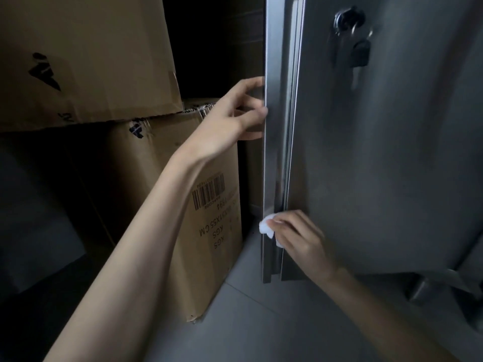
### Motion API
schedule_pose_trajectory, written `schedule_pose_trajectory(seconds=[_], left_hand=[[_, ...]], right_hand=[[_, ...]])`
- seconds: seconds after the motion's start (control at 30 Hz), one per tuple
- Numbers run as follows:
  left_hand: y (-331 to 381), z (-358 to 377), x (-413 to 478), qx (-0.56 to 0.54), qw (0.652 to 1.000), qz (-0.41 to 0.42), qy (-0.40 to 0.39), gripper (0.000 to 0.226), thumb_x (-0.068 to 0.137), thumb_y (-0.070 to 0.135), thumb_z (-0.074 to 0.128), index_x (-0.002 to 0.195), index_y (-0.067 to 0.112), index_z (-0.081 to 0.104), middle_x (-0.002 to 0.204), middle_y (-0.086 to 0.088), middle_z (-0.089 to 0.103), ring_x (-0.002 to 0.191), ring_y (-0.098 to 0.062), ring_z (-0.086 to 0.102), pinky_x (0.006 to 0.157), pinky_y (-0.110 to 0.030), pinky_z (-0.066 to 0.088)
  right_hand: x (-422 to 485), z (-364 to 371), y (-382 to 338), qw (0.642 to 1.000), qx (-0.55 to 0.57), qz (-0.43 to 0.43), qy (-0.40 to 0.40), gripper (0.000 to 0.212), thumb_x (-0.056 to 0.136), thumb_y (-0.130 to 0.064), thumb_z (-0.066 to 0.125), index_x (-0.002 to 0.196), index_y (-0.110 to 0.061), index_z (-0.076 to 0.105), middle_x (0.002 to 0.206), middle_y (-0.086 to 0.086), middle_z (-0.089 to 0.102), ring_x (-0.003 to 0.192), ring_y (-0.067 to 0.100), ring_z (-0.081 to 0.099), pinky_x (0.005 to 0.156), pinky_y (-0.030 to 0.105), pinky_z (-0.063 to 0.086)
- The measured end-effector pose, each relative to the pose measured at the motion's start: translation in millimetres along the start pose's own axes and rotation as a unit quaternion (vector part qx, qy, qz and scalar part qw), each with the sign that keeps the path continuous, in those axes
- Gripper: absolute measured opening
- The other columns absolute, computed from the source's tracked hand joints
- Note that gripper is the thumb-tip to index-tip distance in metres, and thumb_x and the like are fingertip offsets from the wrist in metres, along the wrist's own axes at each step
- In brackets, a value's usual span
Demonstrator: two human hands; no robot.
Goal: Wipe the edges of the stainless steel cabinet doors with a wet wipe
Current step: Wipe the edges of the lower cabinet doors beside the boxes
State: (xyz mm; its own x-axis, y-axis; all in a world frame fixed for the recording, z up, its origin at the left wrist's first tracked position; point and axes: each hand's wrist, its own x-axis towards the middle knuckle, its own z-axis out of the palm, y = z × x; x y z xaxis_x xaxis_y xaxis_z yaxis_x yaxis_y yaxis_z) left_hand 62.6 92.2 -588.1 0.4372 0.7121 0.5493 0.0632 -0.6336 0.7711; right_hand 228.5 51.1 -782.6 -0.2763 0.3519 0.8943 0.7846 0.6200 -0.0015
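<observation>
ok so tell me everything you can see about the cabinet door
The cabinet door is dull grey brushed steel, upright, with a folded edge forming a long vertical channel down one side. A lock with keys hanging sits near the top. The left hand grips the edge at mid-height; the right hand holds a white wet wipe against it low down.

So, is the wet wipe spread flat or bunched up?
Bunched up: the wet wipe shows as a wad, pinched by the right hand against the door edge.
</observation>
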Motion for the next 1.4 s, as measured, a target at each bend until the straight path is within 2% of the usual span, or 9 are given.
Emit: schedule_pose_trajectory(seconds=[0.1, 0.3, 0.4, 0.53, 0.8, 1.1, 1.2, 1.3, 1.4], left_hand=[[-6, 5, 5, 0.03, 0.999, 0.004, 0.015, 0.054, 0.096, -0.001, 0.053, 0.144, 0.016, 0.038, 0.093, 0.008, 0.047, 0.082, -0.002, 0.052, 0.088, -0.034, 0.055], [-15, 3, 1, 0.039, 0.998, 0.041, 0.008, 0.073, 0.085, -0.004, 0.067, 0.148, 0.01, 0.033, 0.099, 0.002, 0.049, 0.088, -0.009, 0.053, 0.092, -0.026, 0.052], [-16, -1, 0, 0.053, 0.997, 0.052, -0.001, 0.084, 0.079, -0.006, 0.072, 0.149, 0.008, 0.028, 0.1, 0.002, 0.048, 0.086, -0.005, 0.053, 0.09, -0.018, 0.046], [-15, 3, 4, 0.05, 0.998, 0.045, 0.016, 0.079, 0.083, -0.008, 0.067, 0.149, 0.008, 0.028, 0.096, 0.008, 0.048, 0.078, 0.004, 0.053, 0.086, -0.016, 0.047], [-30, 7, 14, 0.05, 0.996, 0.053, 0.043, 0.074, 0.087, -0.011, 0.059, 0.15, 0.008, 0.027, 0.096, 0.007, 0.046, 0.082, -0.004, 0.048, 0.087, -0.023, 0.051], [-40, 10, 25, 0.052, 0.996, 0.056, 0.049, 0.073, 0.088, -0.014, 0.054, 0.151, 0.007, 0.024, 0.094, 0.007, 0.045, 0.082, -0.003, 0.047, 0.087, -0.021, 0.048], [-39, 10, 25, 0.047, 0.996, 0.056, 0.053, 0.073, 0.089, -0.013, 0.055, 0.151, 0.009, 0.025, 0.095, 0.007, 0.044, 0.084, -0.005, 0.046, 0.091, -0.027, 0.049], [-36, 11, 20, 0.048, 0.996, 0.054, 0.058, 0.072, 0.089, -0.011, 0.057, 0.15, 0.012, 0.029, 0.095, 0.009, 0.045, 0.081, -0.001, 0.048, 0.09, -0.026, 0.049], [-28, 6, 13, 0.059, 0.996, 0.051, 0.046, 0.073, 0.086, -0.009, 0.063, 0.149, 0.015, 0.033, 0.095, 0.009, 0.047, 0.084, -0.006, 0.049, 0.09, -0.023, 0.048]], right_hand=[[20, -2, 3, 1.0, -0.014, 0.012, -0.006, 0.013, 0.085, 0.008, 0.059, 0.088, 0.0, 0.069, 0.093, 0.009, 0.067, 0.08, 0.025, 0.061, 0.064, 0.036, 0.052], [64, -2, -6, 0.987, -0.007, 0.034, 0.158, 0.022, 0.084, 0.01, 0.059, 0.1, 0.003, 0.071, 0.092, 0.014, 0.065, 0.08, 0.027, 0.06, 0.074, 0.029, 0.051], [17, 8, -12, 0.996, 0.001, 0.033, 0.08, 0.019, 0.083, 0.009, 0.062, 0.099, 0.002, 0.071, 0.089, 0.014, 0.065, 0.079, 0.027, 0.062, 0.075, 0.028, 0.051], [-32, 17, -7, 0.995, -0.025, -0.001, -0.092, 0.016, 0.076, 0.008, 0.067, 0.085, -0.004, 0.072, 0.084, 0.006, 0.065, 0.074, 0.019, 0.061, 0.058, 0.025, 0.051], [9, 27, 8, 0.998, -0.039, 0.019, 0.045, 0.017, 0.088, 0.007, 0.057, 0.097, 0.0, 0.071, 0.088, 0.01, 0.064, 0.076, 0.026, 0.06, 0.066, 0.032, 0.052], [-75, 60, 4, 0.972, -0.018, 0.09, -0.217, 0.003, 0.077, -0.007, 0.07, 0.078, -0.01, 0.07, 0.075, 0.003, 0.064, 0.067, 0.018, 0.062, 0.05, 0.028, 0.049], [-80, 61, 4, 0.971, -0.053, 0.007, -0.233, 0.018, 0.059, -0.005, 0.082, 0.067, -0.013, 0.068, 0.066, -0.001, 0.059, 0.057, 0.014, 0.058, 0.04, 0.024, 0.043], [-66, 45, 5, 0.983, -0.021, 0.049, -0.173, 0.012, 0.069, -0.007, 0.08, 0.074, -0.013, 0.071, 0.072, -0.002, 0.064, 0.062, 0.014, 0.062, 0.048, 0.024, 0.05], [-12, 5, 6, 0.999, -0.05, 0.005, 0.001, 0.008, 0.086, -0.005, 0.064, 0.085, -0.005, 0.073, 0.086, 0.007, 0.068, 0.076, 0.023, 0.063, 0.066, 0.034, 0.051]])
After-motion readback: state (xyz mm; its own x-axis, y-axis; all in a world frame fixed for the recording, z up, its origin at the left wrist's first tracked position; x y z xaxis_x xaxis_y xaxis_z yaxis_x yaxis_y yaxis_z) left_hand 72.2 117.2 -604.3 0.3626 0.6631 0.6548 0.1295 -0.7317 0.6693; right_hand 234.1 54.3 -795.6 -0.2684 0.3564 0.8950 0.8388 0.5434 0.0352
